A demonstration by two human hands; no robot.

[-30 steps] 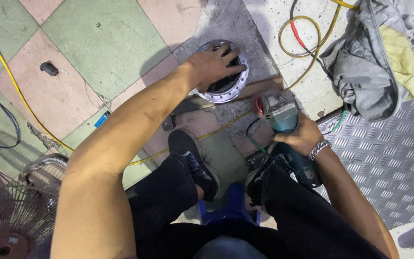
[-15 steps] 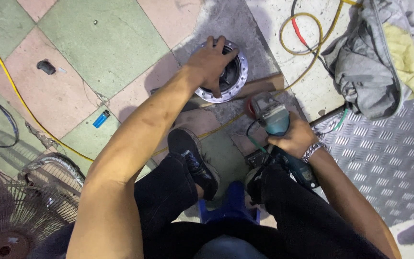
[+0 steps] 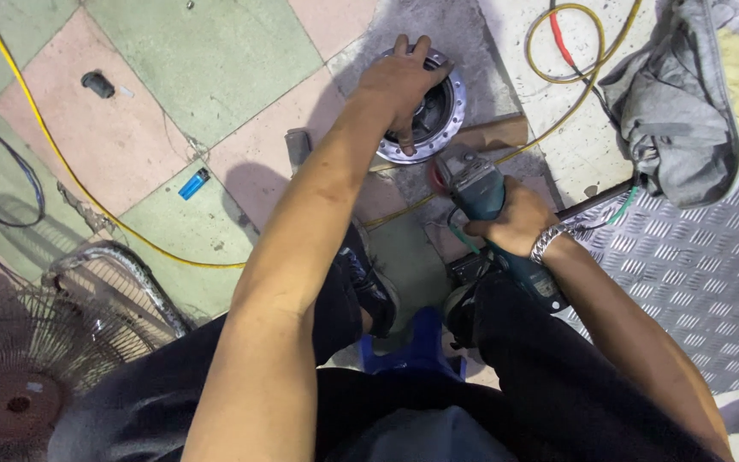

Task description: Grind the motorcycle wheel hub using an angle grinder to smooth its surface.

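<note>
My left hand (image 3: 397, 85) lies over a round metal ring-shaped part (image 3: 442, 115) on the floor, fingers gripping its rim and covering much of it. My right hand (image 3: 519, 218) is closed around the body of a blue-green angle grinder (image 3: 482, 198), whose head sits just below the ring's near edge. A metal bracelet is on my right wrist. I sit on a low blue stool (image 3: 412, 346) with both shoes planted near the grinder.
A yellow cable (image 3: 62, 158) crosses the tiled floor, with a blue lighter (image 3: 193, 183) beside it. A fan guard (image 3: 62, 342) lies at lower left. Grey cloth (image 3: 686, 94) rests at upper right above a checker-plate sheet (image 3: 694, 282). Coiled yellow and red wires (image 3: 570, 43) lie behind.
The left hand has shifted on the ring and now grips its rim. The grinder has come closer to the ring's near edge.
</note>
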